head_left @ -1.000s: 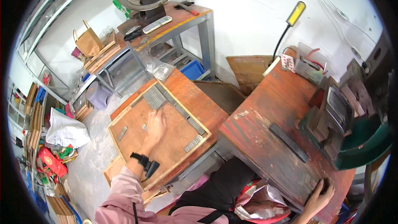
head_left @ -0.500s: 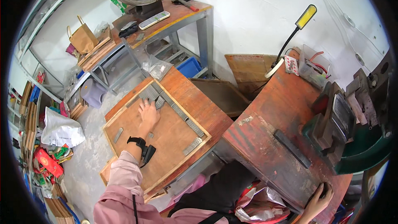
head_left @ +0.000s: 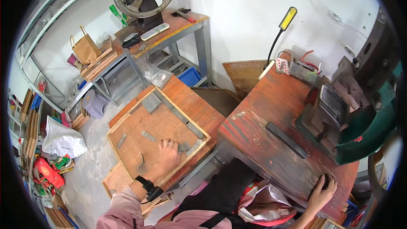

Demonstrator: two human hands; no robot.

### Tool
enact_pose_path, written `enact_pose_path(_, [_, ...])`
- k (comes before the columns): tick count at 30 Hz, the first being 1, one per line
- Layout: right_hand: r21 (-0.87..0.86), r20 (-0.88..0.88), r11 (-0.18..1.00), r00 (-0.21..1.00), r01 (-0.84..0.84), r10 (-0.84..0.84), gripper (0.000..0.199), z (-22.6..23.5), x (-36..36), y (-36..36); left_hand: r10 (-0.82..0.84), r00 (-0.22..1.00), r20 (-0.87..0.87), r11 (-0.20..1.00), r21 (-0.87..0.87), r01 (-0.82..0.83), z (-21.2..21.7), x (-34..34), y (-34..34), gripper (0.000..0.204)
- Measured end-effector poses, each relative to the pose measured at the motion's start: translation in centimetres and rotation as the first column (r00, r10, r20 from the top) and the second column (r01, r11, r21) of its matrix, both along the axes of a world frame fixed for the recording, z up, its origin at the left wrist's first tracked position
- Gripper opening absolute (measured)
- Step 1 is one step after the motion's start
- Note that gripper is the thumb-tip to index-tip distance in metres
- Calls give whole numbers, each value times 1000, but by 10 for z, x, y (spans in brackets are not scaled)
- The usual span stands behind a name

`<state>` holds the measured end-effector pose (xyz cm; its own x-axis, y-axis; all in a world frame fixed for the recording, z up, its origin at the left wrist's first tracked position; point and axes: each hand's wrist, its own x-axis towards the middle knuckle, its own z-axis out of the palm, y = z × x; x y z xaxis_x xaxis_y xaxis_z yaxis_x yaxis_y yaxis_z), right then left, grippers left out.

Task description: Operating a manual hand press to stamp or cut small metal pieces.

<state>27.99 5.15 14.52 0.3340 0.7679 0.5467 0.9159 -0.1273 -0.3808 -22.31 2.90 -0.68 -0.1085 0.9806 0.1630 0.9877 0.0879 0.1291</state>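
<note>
Left counter (head_left: 197, 101) carries shallow wooden tray (head_left: 131, 125). White sack (head_left: 63, 139), far left: faint printing, too small to read. Right hand (head_left: 323, 191): fingers curled at right counter (head_left: 263, 112); cannot tell whether grasping. Left hand (head_left: 169, 152): fingers bent, over tray, by small grey piece (head_left: 185, 146); grip unclear. Grey strip (head_left: 148, 135), mid-tray: long axis upper left to lower right.

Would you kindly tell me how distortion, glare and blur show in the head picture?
In the head view, black fisheye vignetting swallows the corners; there too, the silvery bag lining catches bright glare, and the left hand looks slightly soft-edged.
</note>
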Motion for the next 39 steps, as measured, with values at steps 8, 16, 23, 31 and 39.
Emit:
enact_pose_path(8, [71,-31,997,999,-39,41,20,-2,0,-3,332,493,804,918,-397,28,100,5,14,42])
enact_pose_path(16, [139,-228,905,876,-403,425,54,23,-42,-17,-656,583,478,692,75,718,195,138,57,47])
enact_pose_path(23, [-29,-239,742,726,-670,645,77,40,-52,4,-910,403,-93,394,103,913,199,266,90,44])
enact_pose_path(31, [-20,-261,745,722,-667,640,57,16,-38,15,-874,465,142,485,185,855,191,259,88,58])
enact_pose_path(39, [131,-100,753,747,-645,657,65,67,-36,37,-864,415,285,503,464,729,214,264,110,69])
